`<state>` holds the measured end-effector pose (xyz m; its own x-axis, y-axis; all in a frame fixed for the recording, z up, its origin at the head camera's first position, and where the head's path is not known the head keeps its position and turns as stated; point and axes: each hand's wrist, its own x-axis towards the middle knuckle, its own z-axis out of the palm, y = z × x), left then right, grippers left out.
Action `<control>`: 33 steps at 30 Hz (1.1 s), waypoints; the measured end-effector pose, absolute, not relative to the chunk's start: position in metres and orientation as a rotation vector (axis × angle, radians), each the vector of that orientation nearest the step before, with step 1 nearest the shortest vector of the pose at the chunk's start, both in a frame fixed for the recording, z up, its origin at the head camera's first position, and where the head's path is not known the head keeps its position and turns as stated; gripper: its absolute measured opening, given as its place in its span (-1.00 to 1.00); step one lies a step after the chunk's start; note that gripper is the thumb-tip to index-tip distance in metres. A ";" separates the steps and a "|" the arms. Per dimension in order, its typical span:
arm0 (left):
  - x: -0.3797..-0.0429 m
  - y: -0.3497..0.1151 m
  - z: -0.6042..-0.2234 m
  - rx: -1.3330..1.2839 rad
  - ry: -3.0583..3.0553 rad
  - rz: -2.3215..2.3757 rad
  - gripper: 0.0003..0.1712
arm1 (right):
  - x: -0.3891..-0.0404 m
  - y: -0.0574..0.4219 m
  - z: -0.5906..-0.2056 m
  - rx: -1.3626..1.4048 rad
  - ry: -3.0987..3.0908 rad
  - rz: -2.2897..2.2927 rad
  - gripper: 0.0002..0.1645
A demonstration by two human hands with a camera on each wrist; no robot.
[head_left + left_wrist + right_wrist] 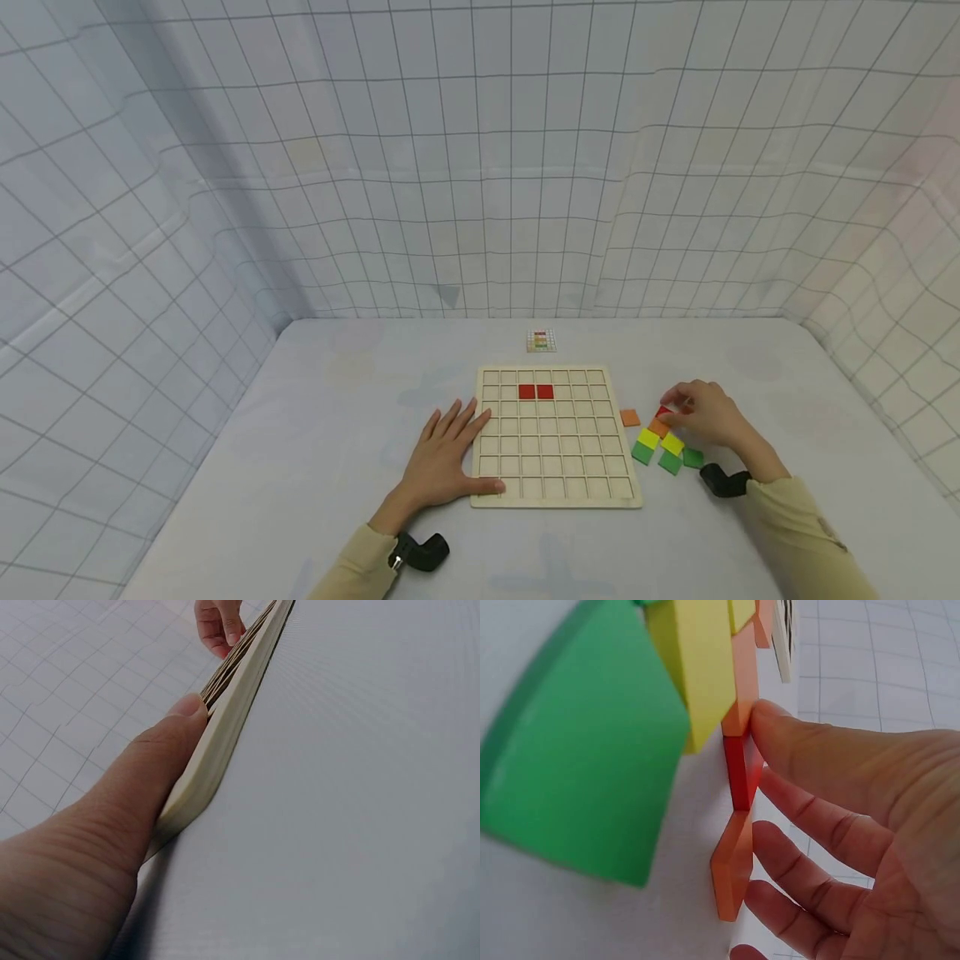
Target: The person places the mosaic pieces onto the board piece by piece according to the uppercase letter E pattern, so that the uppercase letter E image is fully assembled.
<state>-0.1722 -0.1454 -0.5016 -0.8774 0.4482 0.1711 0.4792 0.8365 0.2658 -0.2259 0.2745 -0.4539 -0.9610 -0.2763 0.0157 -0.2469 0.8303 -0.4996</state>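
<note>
A pale wooden grid board (pixel 558 447) lies flat, with two red tiles (pixel 527 392) side by side in its second row from the far edge. Fingers spread, my left hand (pixel 441 468) rests on the board's left side; its thumb (pixel 161 754) lies over the near left corner. To the board's right, my right hand (pixel 705 412) pinches a red square tile (pixel 739 769) between thumb and index finger. An orange tile (pixel 659 427) adjoins that red one. In the right wrist view another orange tile (pixel 733 870) lies under the curled fingers.
Yellow tiles (pixel 648 438) and several green tiles (pixel 671 462) lie closer to me, beside the right hand. One orange tile (pixel 630 417) sits against the board's right edge. Behind the board lies a small patterned card (pixel 542 340). Grid-lined white curtains (pixel 525 208) enclose the table.
</note>
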 end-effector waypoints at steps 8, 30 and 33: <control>-0.173 -0.146 -0.503 -0.735 -2.925 -0.439 0.24 | -0.239 0.278 -0.453 -0.270 2.848 -0.786 -0.77; -0.172 -0.145 -0.500 -0.739 -2.928 -0.458 0.24 | -0.242 0.279 -0.449 -0.355 2.778 -0.867 -0.74; -0.172 -0.145 -0.500 -0.738 -2.929 -0.467 0.24 | -0.241 0.277 -0.449 -0.288 2.777 -0.839 -0.74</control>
